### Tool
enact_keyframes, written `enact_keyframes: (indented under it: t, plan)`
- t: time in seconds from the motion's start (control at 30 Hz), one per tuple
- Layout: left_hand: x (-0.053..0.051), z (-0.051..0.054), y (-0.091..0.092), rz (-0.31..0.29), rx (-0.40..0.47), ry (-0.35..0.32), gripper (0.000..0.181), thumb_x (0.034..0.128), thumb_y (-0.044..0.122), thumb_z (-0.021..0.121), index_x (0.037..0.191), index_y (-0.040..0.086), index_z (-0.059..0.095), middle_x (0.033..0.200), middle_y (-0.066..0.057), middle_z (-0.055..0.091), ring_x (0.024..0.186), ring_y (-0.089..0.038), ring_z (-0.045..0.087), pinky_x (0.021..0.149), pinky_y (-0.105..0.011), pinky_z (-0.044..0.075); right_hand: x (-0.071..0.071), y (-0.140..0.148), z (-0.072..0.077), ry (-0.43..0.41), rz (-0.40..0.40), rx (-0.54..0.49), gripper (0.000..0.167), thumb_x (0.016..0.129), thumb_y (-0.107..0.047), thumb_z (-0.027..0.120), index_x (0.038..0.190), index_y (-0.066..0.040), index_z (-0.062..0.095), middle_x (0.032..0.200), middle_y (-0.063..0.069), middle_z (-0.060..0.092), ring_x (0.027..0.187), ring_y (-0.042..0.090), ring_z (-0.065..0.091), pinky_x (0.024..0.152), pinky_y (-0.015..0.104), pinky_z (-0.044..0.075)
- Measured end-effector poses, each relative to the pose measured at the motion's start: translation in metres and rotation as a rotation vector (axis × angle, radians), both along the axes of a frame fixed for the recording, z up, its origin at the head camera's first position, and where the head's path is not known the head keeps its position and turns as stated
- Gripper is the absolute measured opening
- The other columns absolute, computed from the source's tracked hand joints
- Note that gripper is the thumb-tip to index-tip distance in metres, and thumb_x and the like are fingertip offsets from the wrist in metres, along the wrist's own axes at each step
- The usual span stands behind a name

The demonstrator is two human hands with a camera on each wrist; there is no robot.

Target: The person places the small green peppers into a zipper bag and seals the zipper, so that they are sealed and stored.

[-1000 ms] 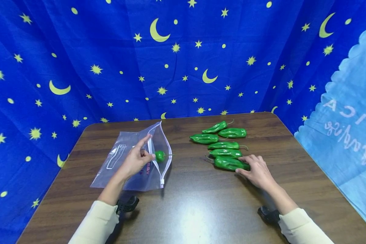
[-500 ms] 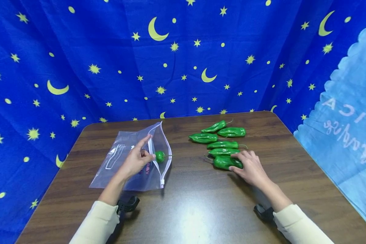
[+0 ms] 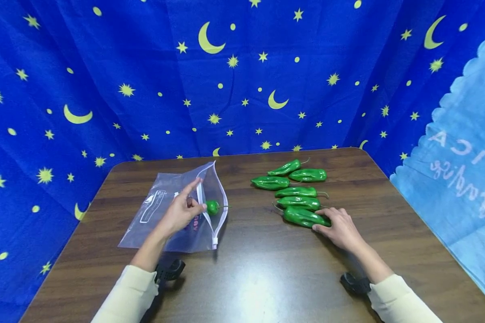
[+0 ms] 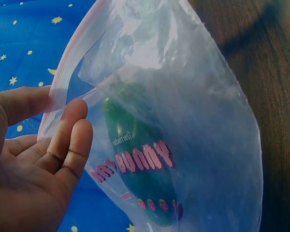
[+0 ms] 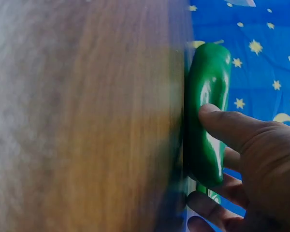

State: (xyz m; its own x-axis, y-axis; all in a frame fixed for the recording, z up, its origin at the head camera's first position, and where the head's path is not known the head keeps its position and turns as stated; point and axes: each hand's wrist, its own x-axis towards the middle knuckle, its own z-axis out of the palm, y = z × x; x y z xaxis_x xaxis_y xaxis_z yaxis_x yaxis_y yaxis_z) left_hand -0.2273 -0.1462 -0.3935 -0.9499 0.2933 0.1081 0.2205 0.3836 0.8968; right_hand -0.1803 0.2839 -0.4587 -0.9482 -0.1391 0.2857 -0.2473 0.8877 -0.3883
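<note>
A clear zip bag (image 3: pixel 149 224) with pink lettering lies on the left of the table, its mouth facing right. My left hand (image 3: pixel 179 213) pinches one edge of that mouth and holds it apart. Inside lies a green pepper (image 3: pixel 212 207), its stem towards the opening; the left wrist view shows the pepper (image 4: pixel 140 130) through the plastic. On the right, my right hand (image 3: pixel 341 229) grips the nearest green pepper (image 3: pixel 301 216) by its stemless end. In the right wrist view the thumb presses on that pepper (image 5: pixel 210 77), with the other fingers partly hidden behind.
Several more green peppers (image 3: pixel 297 192) lie in a loose group just beyond the gripped one. A white slider (image 3: pixel 215 241) sits at the near corner of the bag's mouth. Blue star-print cloth (image 3: pixel 242 80) stands behind the brown wooden table (image 3: pixel 250 251).
My right hand slid left along the nearest pepper, then came back right to its stemless end. The left hand and the bag look unmoved.
</note>
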Motion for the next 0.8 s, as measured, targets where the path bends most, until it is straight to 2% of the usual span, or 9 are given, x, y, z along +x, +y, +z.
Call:
enact_keyframes:
  t: [0.17,0.53,0.8]
  plan:
    - [0.0015,0.0001,-0.0001,0.009,-0.004,0.002,0.079,0.0843,0.002,0.065,0.15,0.013,0.024,0.072,-0.022,0.058,0.052,-0.014,0.052,0.044,-0.022,0.042,0.0008,0.0016,-0.0007,-0.029,-0.009,-0.026,0.037,0.078,-0.024,0.075,0.109,-0.006,0.067,0.106,0.016,0.067,0.092,0.032,0.054,0.08,0.05,0.041]
    - [0.003,0.0009,-0.0003,0.005,0.007,-0.008,0.079,0.0842,0.002,0.065,0.15,0.012,0.023,0.071,-0.019,0.058,0.053,-0.013,0.052,0.044,-0.022,0.041,0.0014,0.0023,-0.0044,-0.077,-0.024,-0.106,0.035,0.08,-0.025,0.074,0.108,-0.007,0.067,0.104,0.011,0.068,0.093,0.027,0.054,0.078,0.041,0.043]
    - [0.0022,0.0009,0.0003,-0.007,0.007,-0.014,0.078,0.0847,0.001,0.064,0.15,0.012,0.023,0.069,-0.018,0.057,0.051,-0.013,0.051,0.043,-0.022,0.041,0.0013,-0.004,0.0018,-0.03,-0.002,-0.155,0.032,0.081,-0.025,0.072,0.108,-0.007,0.068,0.098,0.007,0.068,0.094,0.025,0.057,0.081,0.044,0.045]
